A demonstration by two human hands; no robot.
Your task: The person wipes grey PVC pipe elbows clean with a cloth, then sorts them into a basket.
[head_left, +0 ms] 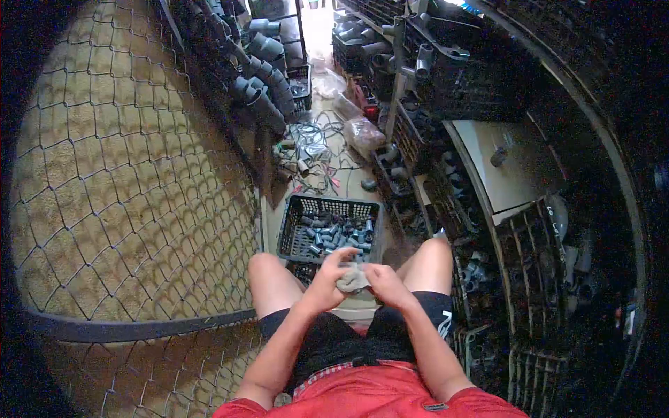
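A crumpled pale grey cloth is between my two hands, above my lap. My left hand is closed around its left side, with the index finger arched over the top. From the other side, my right hand pinches the cloth with curled fingers. Whether something is wrapped inside the cloth is hidden. Just beyond my hands, a black plastic crate sits between my knees, holding several grey pipe fittings.
A chain-link fence runs along my left. Racks of black crates with pipe fittings line the right side, with a cardboard sheet on them. Tangled cables and a plastic-wrapped bundle lie on the floor ahead.
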